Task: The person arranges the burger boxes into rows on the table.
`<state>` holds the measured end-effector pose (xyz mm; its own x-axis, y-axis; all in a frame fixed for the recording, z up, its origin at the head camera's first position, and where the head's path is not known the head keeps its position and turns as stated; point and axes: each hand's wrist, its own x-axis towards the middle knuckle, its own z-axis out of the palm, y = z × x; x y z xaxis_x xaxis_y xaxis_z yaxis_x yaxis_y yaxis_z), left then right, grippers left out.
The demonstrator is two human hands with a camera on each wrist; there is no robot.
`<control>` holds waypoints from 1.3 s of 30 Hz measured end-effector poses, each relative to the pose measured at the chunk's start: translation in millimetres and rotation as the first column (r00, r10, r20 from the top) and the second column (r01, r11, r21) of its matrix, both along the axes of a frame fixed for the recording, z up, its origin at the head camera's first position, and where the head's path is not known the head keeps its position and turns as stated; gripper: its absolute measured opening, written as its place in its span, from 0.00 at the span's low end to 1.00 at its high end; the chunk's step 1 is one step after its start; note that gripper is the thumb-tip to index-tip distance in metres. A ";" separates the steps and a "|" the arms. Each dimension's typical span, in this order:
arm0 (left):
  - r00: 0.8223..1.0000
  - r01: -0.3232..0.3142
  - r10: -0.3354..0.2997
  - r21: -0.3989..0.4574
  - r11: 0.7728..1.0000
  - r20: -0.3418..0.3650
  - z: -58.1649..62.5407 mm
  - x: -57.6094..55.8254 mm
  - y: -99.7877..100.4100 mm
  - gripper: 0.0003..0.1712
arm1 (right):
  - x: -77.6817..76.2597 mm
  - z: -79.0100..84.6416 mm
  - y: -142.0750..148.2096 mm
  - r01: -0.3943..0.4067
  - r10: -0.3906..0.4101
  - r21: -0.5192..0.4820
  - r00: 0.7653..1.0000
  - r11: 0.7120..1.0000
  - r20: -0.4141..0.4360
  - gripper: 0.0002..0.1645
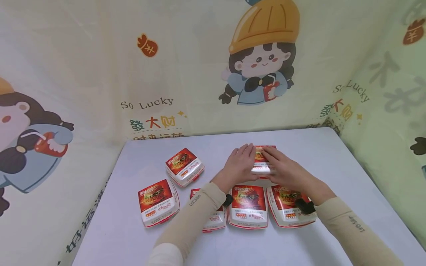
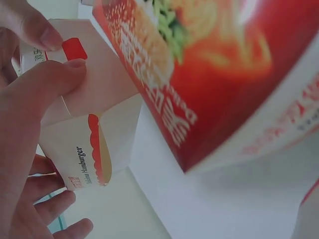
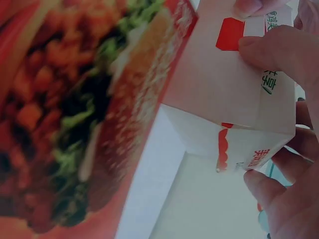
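Both hands hold one hamburger box (image 1: 264, 168) near the back of the table, behind a row of similar boxes. My left hand (image 1: 240, 162) grips its left side and my right hand (image 1: 287, 169) its right side. In the left wrist view both thumbs press the front of the box (image 2: 107, 82) by a red tab (image 2: 75, 48). Fingers of the right hand (image 3: 289, 55) wrap around the side in the right wrist view. Just in front lie a middle box (image 1: 247, 207) and a right box (image 1: 287, 203), the latter partly covered by the right wrist's camera.
A third box (image 1: 214, 221) of the row is partly hidden under the left forearm. Two more boxes, one farther back (image 1: 185, 166) and one nearer (image 1: 159, 203), lie to the left on the white table (image 1: 110, 229). A printed curtain (image 1: 193, 74) hangs behind the table.
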<state>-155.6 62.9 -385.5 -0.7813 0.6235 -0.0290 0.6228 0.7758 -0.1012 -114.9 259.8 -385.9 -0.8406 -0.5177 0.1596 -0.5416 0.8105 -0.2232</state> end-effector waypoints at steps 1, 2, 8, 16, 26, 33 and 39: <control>1.000 -0.005 0.005 0.000 1.000 0.008 -0.4 0.1 1.7 0.62 | 0.0 -0.2 1.3 0.000 0.000 0.001 1.000 1.000 0.000 0.50; 1.000 -0.011 0.011 -0.003 1.000 0.015 -0.9 0.3 3.4 0.62 | 0.0 -0.4 2.7 -0.001 0.001 0.001 1.000 1.000 -0.001 0.50; 0.997 -0.035 0.034 0.013 0.999 0.069 -3.4 2.8 12.4 0.62 | -1.6 -4.9 11.5 0.005 -0.005 -0.024 1.000 1.000 0.017 0.48; 0.998 0.023 -0.022 -0.010 1.000 0.054 -5.8 4.9 21.9 0.55 | -5.6 -13.3 19.6 0.041 -0.038 -0.046 0.997 0.998 0.069 0.49; 1.000 0.012 -0.012 -0.062 0.998 0.003 -10.3 9.5 33.7 0.51 | -8.8 -19.0 27.6 0.074 -0.063 -0.061 0.986 0.995 0.155 0.47; 0.999 0.001 0.003 -0.080 0.997 0.049 -12.5 10.6 38.9 0.48 | -9.3 -22.4 32.4 0.089 -0.060 -0.106 0.967 0.990 0.248 0.47; 0.997 0.019 -0.013 -0.071 0.997 0.073 -9.4 10.7 38.6 0.44 | -7.9 -21.7 33.4 0.119 -0.089 -0.093 0.956 0.988 0.278 0.49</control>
<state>-144.9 101.5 -394.9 -0.7655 0.6301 -0.1302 0.6428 0.7582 -0.1098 -122.8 293.1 -407.6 -0.9081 -0.4173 -0.0331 -0.3617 0.8220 -0.4398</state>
